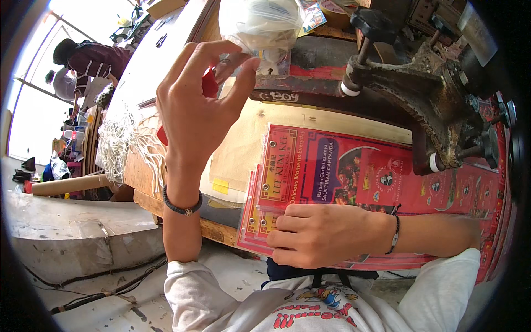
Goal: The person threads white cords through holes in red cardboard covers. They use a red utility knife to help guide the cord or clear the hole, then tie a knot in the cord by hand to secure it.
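Note:
My left hand (202, 91) is raised over the worktable, its thumb and index finger curved with a gap between them. A bit of something red (209, 84) shows inside its curled fingers; most of it is hidden. Below and to the right, my right hand (312, 235) rests on a stack of red printed plastic banners (343, 160), its fingers bent down onto their surface near the left end. Metal eyelets (272, 144) line that end of the stack. What lies under the right fingertips cannot be seen.
A heavy dark metal press-like frame (409, 83) with black knobs stands over the banners at right. A pale board (238, 133) lies beneath them. White strings (124, 141) hang off the table's left side. A plastic bag (260, 25) sits at the back. A person (102, 61) bends far left.

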`<state>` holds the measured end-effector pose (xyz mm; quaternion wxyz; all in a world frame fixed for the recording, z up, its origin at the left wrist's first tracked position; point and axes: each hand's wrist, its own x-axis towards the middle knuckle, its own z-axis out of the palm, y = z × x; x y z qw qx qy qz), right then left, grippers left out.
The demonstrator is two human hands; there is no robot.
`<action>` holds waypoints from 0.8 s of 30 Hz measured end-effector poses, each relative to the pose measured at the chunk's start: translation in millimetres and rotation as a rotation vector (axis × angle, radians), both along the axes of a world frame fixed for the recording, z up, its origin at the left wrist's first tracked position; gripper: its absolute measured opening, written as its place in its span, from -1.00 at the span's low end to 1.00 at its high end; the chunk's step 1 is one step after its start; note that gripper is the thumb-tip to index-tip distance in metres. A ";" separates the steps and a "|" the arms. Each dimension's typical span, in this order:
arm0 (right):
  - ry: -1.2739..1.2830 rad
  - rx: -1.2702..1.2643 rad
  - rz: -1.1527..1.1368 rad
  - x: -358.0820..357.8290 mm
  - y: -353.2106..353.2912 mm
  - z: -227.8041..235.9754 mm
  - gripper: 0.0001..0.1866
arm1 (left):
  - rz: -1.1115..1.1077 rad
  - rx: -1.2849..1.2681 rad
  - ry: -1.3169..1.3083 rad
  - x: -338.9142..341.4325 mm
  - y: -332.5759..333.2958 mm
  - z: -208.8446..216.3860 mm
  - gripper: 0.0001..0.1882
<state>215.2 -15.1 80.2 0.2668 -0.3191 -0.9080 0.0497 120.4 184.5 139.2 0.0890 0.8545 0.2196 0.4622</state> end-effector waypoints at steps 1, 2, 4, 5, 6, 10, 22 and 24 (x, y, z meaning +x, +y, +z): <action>-0.001 0.001 -0.001 -0.1 -0.3 0.2 -0.90 | -0.012 0.012 0.006 0.2 -0.1 -0.2 -0.82; -0.001 0.006 -0.004 -0.1 -0.9 0.5 -0.90 | -0.024 0.025 0.012 0.5 -0.1 -0.3 -0.80; 0.002 0.011 -0.004 -0.1 -0.4 -0.1 -0.89 | -0.017 0.037 0.019 -0.2 1.1 -1.4 -0.79; -0.002 0.010 -0.003 0.0 -0.2 -0.2 -0.90 | -0.011 0.048 0.024 -0.3 1.9 -2.0 -0.78; -0.007 0.010 -0.002 0.0 -0.2 0.1 -0.90 | -0.011 0.049 0.024 -0.4 2.6 -2.3 -0.78; -0.008 0.015 -0.005 0.2 -0.4 1.2 -0.90 | -0.044 0.058 0.008 1.0 6.8 -5.5 -0.79; -0.027 0.009 -0.004 0.6 -0.5 2.1 -0.89 | -0.051 0.105 0.010 0.8 7.7 -5.2 -0.80; -0.018 0.000 -0.002 0.6 -0.4 2.0 -0.89 | -0.054 0.107 0.007 0.9 8.4 -6.0 -0.80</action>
